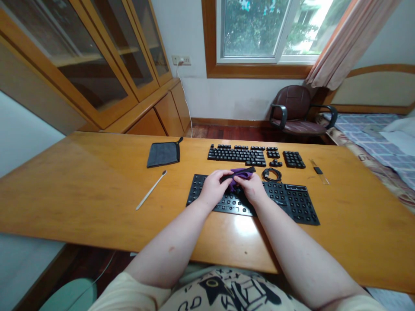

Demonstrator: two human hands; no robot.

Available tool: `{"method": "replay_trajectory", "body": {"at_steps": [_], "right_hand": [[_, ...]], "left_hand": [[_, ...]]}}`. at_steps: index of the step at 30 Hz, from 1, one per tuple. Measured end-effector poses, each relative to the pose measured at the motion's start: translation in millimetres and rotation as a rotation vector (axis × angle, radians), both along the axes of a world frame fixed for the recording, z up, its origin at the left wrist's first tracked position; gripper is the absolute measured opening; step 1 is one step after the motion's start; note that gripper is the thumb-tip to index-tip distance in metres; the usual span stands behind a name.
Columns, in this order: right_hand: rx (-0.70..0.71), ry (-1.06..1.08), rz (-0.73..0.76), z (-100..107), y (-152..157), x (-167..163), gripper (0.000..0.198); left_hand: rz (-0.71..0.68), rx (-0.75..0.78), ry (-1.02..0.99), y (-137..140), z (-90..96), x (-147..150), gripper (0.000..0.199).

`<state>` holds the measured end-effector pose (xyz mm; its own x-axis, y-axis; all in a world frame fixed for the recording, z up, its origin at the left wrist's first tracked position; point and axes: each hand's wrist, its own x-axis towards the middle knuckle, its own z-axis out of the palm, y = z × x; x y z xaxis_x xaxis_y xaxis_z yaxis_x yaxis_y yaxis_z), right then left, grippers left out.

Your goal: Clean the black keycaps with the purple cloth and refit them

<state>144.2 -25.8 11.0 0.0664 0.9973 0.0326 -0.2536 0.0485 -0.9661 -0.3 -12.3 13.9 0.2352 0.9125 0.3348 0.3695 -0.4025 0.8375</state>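
Observation:
Both hands are over a black keyboard base (292,203) whose switches show without keycaps. My left hand (214,188) pinches one side of a purple cloth (243,172), and my right hand (253,188) grips its other side. A black strip or keycap-row-like bar (249,169) lies across the top of the cloth between the fingers; I cannot make out what it is. Behind the hands, the removed black keycaps (238,154) are laid out in keyboard order. A coiled black cable (271,174) sits just beyond the base, right of my right hand.
On the left of the wooden table (97,185) lie a dark grey pouch (164,153) and a long brush (151,190). A wire keycap puller (319,171) rests at the right. Beyond the table stand a chair (295,108), a cabinet (129,106) and a bed (372,129).

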Motion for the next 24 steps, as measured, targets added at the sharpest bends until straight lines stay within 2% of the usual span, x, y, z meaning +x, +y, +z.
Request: {"method": "replay_trajectory", "body": {"at_steps": [7, 14, 19, 24], "right_hand": [[0.039, 0.014, -0.132, -10.0, 4.1, 7.2, 0.037], [0.040, 0.201, -0.190, -15.2, 8.6, 6.5, 0.028], [0.059, 0.216, -0.184, -18.2, 9.5, 7.0, 0.027], [0.055, 0.047, -0.085, -15.0, 6.1, 7.9, 0.034]], "left_hand": [[-0.009, 0.083, 0.129, 4.9, 11.0, -5.8, 0.017], [-0.017, 0.097, 0.149, 7.2, 13.0, -9.0, 0.018], [-0.002, 0.084, 0.135, 6.7, 12.4, -9.9, 0.018], [-0.006, 0.071, 0.119, 5.6, 11.1, -11.0, 0.017]]}}
